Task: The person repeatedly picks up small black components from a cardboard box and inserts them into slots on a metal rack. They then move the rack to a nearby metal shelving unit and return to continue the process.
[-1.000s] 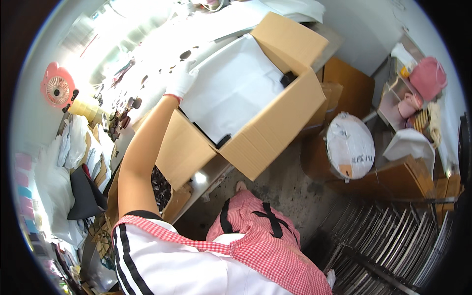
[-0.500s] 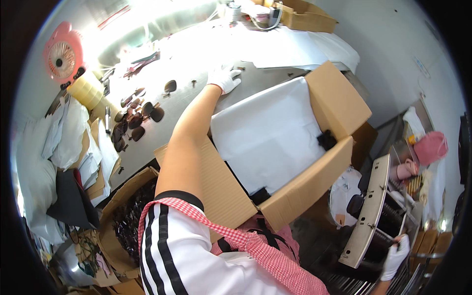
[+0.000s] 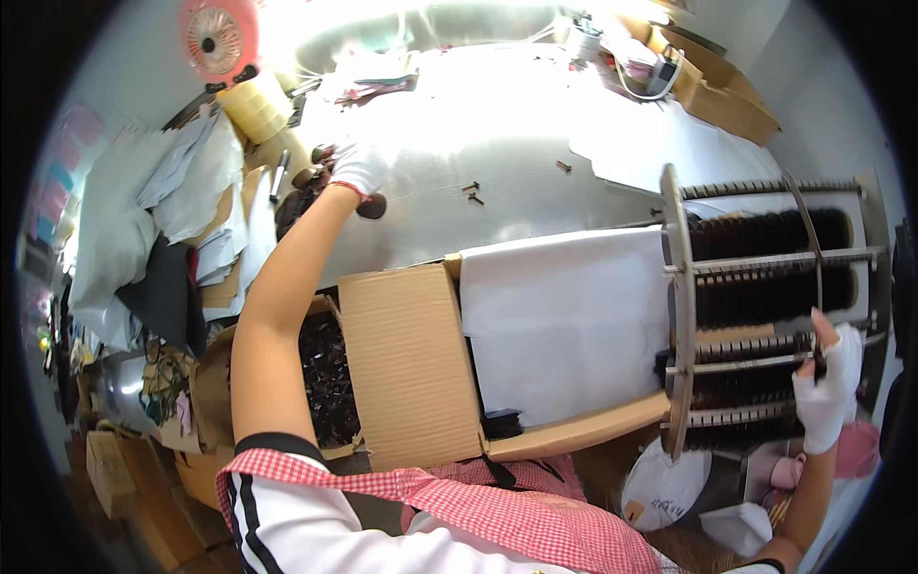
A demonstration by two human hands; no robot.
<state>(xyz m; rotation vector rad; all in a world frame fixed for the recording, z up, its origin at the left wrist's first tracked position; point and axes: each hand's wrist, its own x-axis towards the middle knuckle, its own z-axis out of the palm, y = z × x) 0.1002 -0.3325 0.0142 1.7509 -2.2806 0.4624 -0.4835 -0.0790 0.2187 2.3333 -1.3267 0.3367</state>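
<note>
The fingers of the gloved left hand (image 3: 359, 167) curl down onto a cluster of small dark round pieces (image 3: 304, 191) at the upper left of the frame, on the edge of the pale worktable (image 3: 516, 124); whether they pinch one cannot be told. One dark piece (image 3: 373, 206) lies just below the wrist. Left of the hand stands a roll of yellowish tape (image 3: 253, 105), with a pink fan (image 3: 218, 38) above it and a heap of white papers (image 3: 182, 191) further left.

At the right of the frame, the gloved right hand (image 3: 827, 387) wraps its fingers around a thin metal bar of a rack (image 3: 755, 306) with a wooden end plate, which carries rows of dark pieces. The rack sits against the right end of an open cardboard box (image 3: 406, 364) in the centre, covered by a white sheet (image 3: 564, 320). Left of the box flap, a second carton (image 3: 330, 383) holds a mass of small dark parts. A few loose screws (image 3: 471, 191) lie on the table above.
</note>
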